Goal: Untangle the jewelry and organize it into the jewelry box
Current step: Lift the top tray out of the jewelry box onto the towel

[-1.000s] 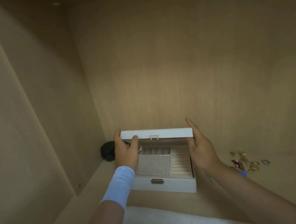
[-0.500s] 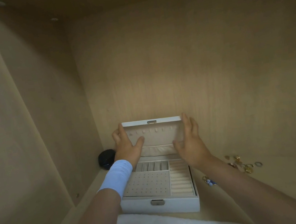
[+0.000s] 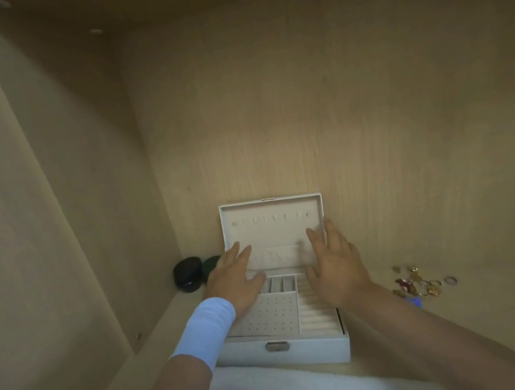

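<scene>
While the jewelry box (image 3: 283, 350) stands open on the shelf (image 3: 494, 311), lid (image 3: 272, 225) upright, your left hand (image 3: 234, 279) and right hand (image 3: 334, 266) sit at the lid's two lower corners. Their fingers are spread and straight, grasping nothing; whether they touch the lining cannot be told.

Item: box. Pale, rigid, probably light. Shift it by the side walls, not the hinged lid.

Item: jewelry (image 3: 418, 281). Small heap of gold-toned and coloured pieces, well to the right of the box; one ring (image 3: 451, 280) lies just beside it. Expect thin, slippery, easily kinked pieces. Pinch each at a solid part, a band or clasp, and tease rather than pull.
</scene>
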A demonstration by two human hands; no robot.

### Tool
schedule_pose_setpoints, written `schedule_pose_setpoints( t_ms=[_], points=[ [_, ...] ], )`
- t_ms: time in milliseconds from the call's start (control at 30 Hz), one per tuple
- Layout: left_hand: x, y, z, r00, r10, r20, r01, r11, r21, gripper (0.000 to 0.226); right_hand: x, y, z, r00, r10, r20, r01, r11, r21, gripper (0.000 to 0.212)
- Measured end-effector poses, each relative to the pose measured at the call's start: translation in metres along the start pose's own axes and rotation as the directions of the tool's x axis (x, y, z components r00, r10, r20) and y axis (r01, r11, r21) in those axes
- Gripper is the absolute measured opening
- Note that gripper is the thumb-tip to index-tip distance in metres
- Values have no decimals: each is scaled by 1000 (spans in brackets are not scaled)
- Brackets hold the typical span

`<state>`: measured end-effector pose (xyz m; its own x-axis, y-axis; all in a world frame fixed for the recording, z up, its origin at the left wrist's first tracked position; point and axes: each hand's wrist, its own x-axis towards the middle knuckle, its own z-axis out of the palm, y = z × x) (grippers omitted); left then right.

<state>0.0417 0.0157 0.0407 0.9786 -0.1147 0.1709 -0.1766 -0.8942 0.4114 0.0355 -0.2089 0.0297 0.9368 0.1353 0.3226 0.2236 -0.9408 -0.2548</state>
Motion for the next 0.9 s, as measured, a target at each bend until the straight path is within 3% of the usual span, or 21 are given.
schedule_pose_setpoints(
  t_ms=[167, 233, 367, 500, 600, 733, 900],
  points=[
    [-36, -7, 38, 989, -76, 125, 42, 965, 259, 70, -35, -5, 38, 947, -22, 321, 19, 1000, 13, 69],
    [-43, -12, 43, 984, -107, 144, 66, 963, 263, 69, -38, -5, 41, 938, -2, 347, -15, 999, 44, 75],
    [-45, -20, 40, 984, -78, 163, 34, 966, 255, 68, -44, -7, 40, 907, -17, 421, -22, 996, 89, 63],
    [-39, -24, 32, 974, -81, 213, 26, 968, 249, 74, -41, -10, 37, 909, -8, 417, -17, 998, 58, 59],
    [-35, -22, 25, 983, -42, 181, -6, 966, 260, 72, -29, -13, 21, 955, -33, 296, 36, 999, -6, 51],
    [-23, -13, 16, 991, 98, 95, -113, 979, 167, 51, 2, -17, 9, 972, -125, 197, 140, 988, -66, 42],
    [19, -3, 17, 986, 92, 138, -113, 982, 152, 38, 45, -21, 17, 976, -112, 189, 146, 973, -178, 21]
  ],
)
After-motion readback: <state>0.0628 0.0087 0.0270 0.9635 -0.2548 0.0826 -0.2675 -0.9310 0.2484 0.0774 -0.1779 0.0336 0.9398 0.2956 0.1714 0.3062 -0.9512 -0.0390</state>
